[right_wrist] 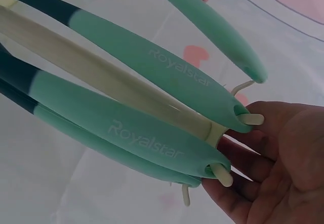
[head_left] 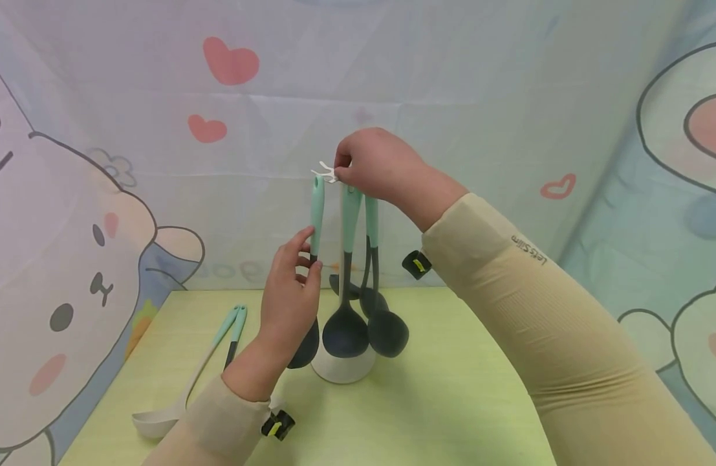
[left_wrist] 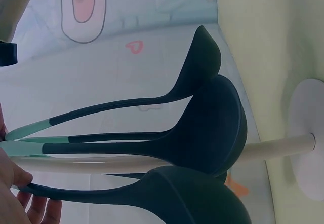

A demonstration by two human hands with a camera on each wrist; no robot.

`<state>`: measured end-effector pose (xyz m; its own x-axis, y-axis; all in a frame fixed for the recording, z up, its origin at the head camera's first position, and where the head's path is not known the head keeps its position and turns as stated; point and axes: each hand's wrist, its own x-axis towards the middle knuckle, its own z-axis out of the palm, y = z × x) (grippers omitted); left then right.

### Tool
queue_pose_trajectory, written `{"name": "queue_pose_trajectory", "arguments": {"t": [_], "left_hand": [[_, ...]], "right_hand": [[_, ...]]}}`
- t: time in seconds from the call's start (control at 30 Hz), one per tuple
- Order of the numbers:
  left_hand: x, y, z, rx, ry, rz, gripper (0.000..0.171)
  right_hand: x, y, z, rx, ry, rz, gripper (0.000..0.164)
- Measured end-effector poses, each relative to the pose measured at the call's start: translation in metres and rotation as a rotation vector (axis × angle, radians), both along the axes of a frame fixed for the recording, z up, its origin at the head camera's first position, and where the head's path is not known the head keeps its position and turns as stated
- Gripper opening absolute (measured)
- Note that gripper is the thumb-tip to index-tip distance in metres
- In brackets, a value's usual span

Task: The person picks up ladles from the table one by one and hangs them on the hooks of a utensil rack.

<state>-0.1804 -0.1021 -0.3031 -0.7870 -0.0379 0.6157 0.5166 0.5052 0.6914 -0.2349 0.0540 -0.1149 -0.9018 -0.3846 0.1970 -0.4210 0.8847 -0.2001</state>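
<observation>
My left hand (head_left: 290,285) holds a dark ladle (left_wrist: 195,196) by its mint handle (head_left: 317,210), thumb and fingers around where mint meets dark. The end of that handle is right at a white hook in the right wrist view. My right hand (head_left: 383,162) grips the hooked top of a white utensil stand (head_left: 341,374) between thumb and fingers. Several dark utensils with mint handles hang from the stand, among them a front ladle (head_left: 345,333) and another round-headed one (head_left: 389,334) to its right. Hooks pass through handle holes (right_wrist: 243,116).
On the yellow-green table (head_left: 451,388), a pale ladle (head_left: 160,419) with a mint handle lies at the left. Another mint-handled utensil (head_left: 237,330) is beside it, its lower part hidden behind my left arm. A printed cloth (head_left: 480,84) hangs behind the table.
</observation>
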Motion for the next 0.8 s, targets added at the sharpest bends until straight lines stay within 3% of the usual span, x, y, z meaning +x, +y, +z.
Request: {"name": "queue_pose_trajectory", "arguments": {"t": [0.23,0.43,0.8], "left_hand": [[0.002,0.001,0.004,-0.009,-0.005,-0.005,0.055],[0.003,0.003,0.004,-0.021,-0.018,-0.002,0.054],[0.004,0.011,0.002,-0.035,0.012,-0.001,0.054]], "right_hand": [[0.004,-0.003,0.008,0.016,-0.028,0.013,0.017],[0.01,-0.007,0.013,0.019,-0.047,-0.034,0.033],[0.015,-0.01,0.014,0.086,0.015,-0.06,0.044]]}}
